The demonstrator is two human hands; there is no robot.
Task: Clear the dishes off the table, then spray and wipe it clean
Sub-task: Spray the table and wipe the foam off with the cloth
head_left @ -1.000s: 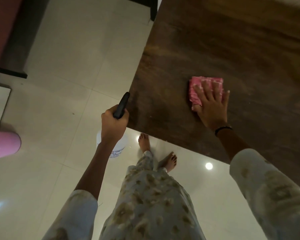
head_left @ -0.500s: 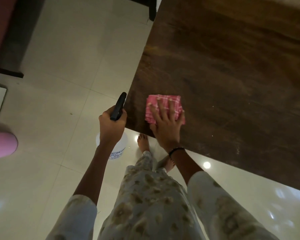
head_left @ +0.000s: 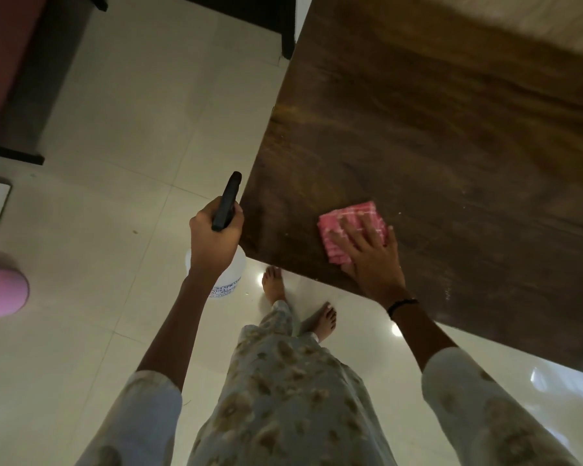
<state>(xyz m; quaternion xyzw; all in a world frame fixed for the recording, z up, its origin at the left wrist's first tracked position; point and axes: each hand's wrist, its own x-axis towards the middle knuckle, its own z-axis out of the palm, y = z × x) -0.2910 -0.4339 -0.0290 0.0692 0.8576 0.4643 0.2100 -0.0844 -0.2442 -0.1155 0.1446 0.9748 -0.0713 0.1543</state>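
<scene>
1. Head view: the dark wooden table [head_left: 435,156] fills the upper right, its near corner pointing down toward the person's bare feet [head_left: 273,284].
2. The right hand [head_left: 372,264] lies flat, fingers spread, pressing on a folded pink checked cloth [head_left: 354,220] that sits on the table close to the near edge, right of the corner.
3. The fingers cover the cloth's lower right part; its upper left part shows bare.
4. A black band [head_left: 403,306] circles the right wrist, which crosses the table's near edge.
5. The left hand [head_left: 216,240] is closed around the neck of a spray bottle [head_left: 216,274], held off the table just left of its corner, above the floor.
6. The bottle's black trigger head [head_left: 228,201] sticks up out of the fist, and its tip points away from the person along the table's left edge.
7. The white body of the bottle, with some print on it too small to read, hangs below the hand.
8. Both sleeves and the clothing at the bottom are pale with a brownish floral pattern.
9. The floor [head_left: 122,136] is glossy cream tile with small bright light reflections.
10. A pink rounded object [head_left: 0,294] shows at the left edge, only partly in view.
11. Dark furniture bases stand at the top left and top middle.
12. Faint light specks dot the table right of the cloth.
</scene>
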